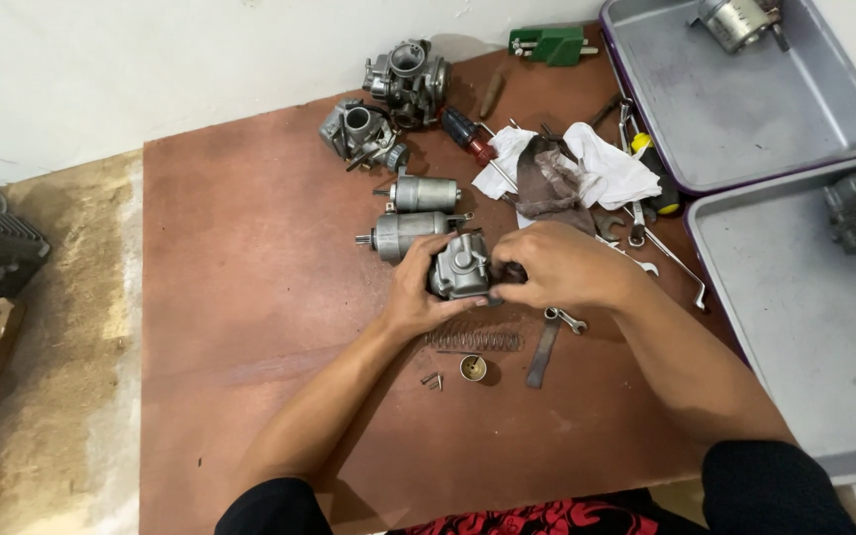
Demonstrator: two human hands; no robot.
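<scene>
Whatever the right hand (pixel 557 266) pinches is hidden behind its fingers — can't tell what. Left hand (pixel 418 289) wraps the grey carb body (pixel 460 267) from the side, both wrists low over the board (pixel 250 297).

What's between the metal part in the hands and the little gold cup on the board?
A coiled spring lies between the metal part and the gold cup, seen from the head camera.
</scene>
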